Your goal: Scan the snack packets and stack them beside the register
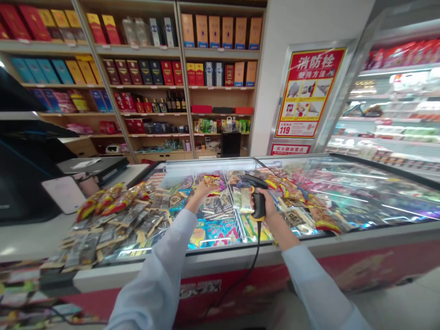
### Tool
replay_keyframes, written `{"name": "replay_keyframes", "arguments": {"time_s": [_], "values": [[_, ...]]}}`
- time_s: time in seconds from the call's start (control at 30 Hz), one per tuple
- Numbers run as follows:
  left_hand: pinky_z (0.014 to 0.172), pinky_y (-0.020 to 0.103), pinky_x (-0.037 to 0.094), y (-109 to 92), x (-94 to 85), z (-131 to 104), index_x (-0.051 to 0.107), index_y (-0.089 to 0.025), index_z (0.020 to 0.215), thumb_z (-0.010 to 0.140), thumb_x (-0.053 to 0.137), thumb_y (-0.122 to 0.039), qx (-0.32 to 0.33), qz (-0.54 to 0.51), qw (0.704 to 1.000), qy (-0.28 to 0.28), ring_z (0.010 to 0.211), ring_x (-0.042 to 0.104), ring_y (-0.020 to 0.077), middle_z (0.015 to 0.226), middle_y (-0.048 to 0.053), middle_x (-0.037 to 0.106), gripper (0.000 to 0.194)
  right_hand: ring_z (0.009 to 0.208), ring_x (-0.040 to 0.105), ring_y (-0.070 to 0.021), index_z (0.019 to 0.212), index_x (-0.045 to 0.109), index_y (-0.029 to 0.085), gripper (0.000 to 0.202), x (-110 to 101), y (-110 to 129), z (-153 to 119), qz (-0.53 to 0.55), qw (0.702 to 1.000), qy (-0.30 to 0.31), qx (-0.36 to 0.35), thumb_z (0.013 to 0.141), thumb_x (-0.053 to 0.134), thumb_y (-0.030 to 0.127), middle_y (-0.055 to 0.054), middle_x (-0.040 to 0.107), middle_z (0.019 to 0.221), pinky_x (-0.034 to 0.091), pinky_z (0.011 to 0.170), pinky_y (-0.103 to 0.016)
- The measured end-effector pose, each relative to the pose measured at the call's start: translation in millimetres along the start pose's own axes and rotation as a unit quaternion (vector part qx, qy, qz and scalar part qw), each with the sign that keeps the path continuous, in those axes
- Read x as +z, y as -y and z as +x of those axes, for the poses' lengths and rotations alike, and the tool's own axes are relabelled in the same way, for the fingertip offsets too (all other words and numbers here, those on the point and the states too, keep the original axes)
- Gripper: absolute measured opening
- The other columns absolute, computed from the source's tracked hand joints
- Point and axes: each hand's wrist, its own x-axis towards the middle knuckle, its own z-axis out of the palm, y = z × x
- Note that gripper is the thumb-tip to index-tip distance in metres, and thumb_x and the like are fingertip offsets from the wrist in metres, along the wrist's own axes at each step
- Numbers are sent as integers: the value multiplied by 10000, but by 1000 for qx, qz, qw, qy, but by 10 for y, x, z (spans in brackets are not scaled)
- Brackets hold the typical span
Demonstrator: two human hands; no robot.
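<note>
My left hand (202,190) is closed on a small red and yellow snack packet (212,183), held over the glass top of the chest freezer (137,266). In my right hand (270,206) is a black and yellow barcode scanner (258,201), its head pointing left toward the packet. A black cord (256,252) hangs from the scanner's handle down the freezer front. Just left of the scanner lies a pale packet (246,200). Dark packets with wooden sticks (113,233) are heaped left of my left hand, and more packets (295,215) lie right of my right hand.
Several red and yellow snack bags (120,199) lie on the pile at left. Beyond them stand a white tablet-like panel (64,195) and a dark machine (96,169) on the counter. Shelves of boxed bottles (220,32) line the back wall; an open fridge (395,110) stands at right.
</note>
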Motion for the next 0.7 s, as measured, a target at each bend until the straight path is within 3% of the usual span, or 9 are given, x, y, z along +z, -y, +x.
{"name": "replay_keyframes", "arguments": {"time_s": [0.17, 0.3, 0.43, 0.7], "values": [[632, 337, 579, 256, -470, -243, 548, -135, 1097, 526, 840, -292, -43, -49, 998, 18, 732, 674, 197, 945, 75, 694, 661, 391, 498, -101, 783, 619, 180, 200, 347, -585, 67, 9, 997, 40, 66, 720, 594, 369, -10, 623, 586, 391, 336, -198], [541, 285, 556, 450, -670, -324, 439, -157, 1280, 546, 831, -289, -18, -21, 998, -58, 672, 656, 160, 1071, 101, 655, 842, 383, 484, -104, 754, 625, 179, 215, 463, -893, 91, -1, 992, 73, 102, 724, 593, 390, -16, 616, 564, 387, 337, -207], [568, 239, 532, 482, -762, -324, 266, -215, 1444, 619, 775, -235, 23, 66, 992, -101, 685, 656, 150, 1093, 81, 660, 969, 385, 486, -104, 736, 624, 173, 229, 422, -964, 92, -18, 991, 82, 109, 713, 602, 400, -14, 605, 543, 388, 345, -204], [711, 253, 520, 435, -827, -370, 130, -242, 1499, 647, 733, -230, 90, 136, 982, -91, 847, 659, 176, 1087, 31, 681, 1044, 358, 464, -84, 678, 603, 166, 243, 383, -948, 78, -31, 990, 70, 119, 674, 609, 409, 5, 582, 541, 366, 323, -194]]}}
